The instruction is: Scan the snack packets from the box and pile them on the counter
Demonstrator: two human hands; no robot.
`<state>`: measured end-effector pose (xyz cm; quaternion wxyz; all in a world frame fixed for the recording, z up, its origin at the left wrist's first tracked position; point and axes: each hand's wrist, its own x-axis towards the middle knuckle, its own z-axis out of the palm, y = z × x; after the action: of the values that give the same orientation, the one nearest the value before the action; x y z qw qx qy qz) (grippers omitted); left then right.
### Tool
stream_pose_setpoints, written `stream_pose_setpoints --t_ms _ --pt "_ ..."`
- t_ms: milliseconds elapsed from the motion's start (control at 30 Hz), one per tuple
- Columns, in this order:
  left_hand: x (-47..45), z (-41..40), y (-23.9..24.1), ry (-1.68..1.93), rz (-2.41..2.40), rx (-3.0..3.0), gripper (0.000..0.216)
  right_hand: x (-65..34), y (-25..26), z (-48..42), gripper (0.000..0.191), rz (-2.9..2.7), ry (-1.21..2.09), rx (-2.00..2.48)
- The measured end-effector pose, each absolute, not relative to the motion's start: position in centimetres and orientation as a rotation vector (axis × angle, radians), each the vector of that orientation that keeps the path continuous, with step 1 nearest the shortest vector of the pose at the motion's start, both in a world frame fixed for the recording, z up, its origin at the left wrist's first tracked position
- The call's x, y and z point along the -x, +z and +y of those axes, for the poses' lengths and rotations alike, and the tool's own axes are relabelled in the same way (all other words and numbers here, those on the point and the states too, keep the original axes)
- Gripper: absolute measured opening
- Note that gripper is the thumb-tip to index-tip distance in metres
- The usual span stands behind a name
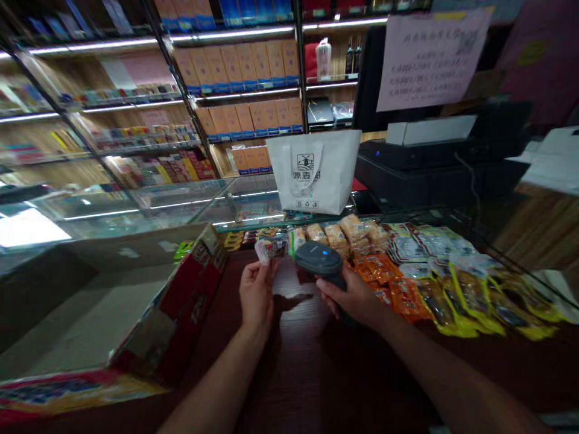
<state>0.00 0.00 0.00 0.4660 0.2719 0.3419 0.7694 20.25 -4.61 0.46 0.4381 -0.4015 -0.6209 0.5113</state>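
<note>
My left hand (257, 289) pinches a small wrapped snack packet (266, 249) with a whitish wrapper, held up over the dark counter. Wrapped around the handle of a dark barcode scanner (319, 258) is my right hand (350, 295). A small blue light shows on top of the scanner, whose head points left towards the packet. Behind the hands lie beige wrapped snack packs (337, 236). Orange snack packets (382, 277) sit just to the right of the scanner.
An open cardboard box (199, 289) stands at the left. A white tote bag (316, 175) stands at the back. Yellow-edged snack bags (474, 298) and silvery packets (420, 244) cover the right side. A printed sheet (429, 57) hangs on a monitor. Stocked shelves (239, 87) line the wall.
</note>
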Motion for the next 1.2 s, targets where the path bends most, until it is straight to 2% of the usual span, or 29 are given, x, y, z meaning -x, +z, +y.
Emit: stream_pose_setpoints --t_ms 533,1200 --pt "-0.35 0.1 -0.01 1.907 0.878 -0.627 0.029 -20.39 0.37 -4.42 0.03 -1.553 1.246 0.975" --pt "-0.14 0.09 -0.74 1.908 0.887 -0.686 0.032 -20.37 1.06 -4.99 0.032 -1.597 1.201 0.913"
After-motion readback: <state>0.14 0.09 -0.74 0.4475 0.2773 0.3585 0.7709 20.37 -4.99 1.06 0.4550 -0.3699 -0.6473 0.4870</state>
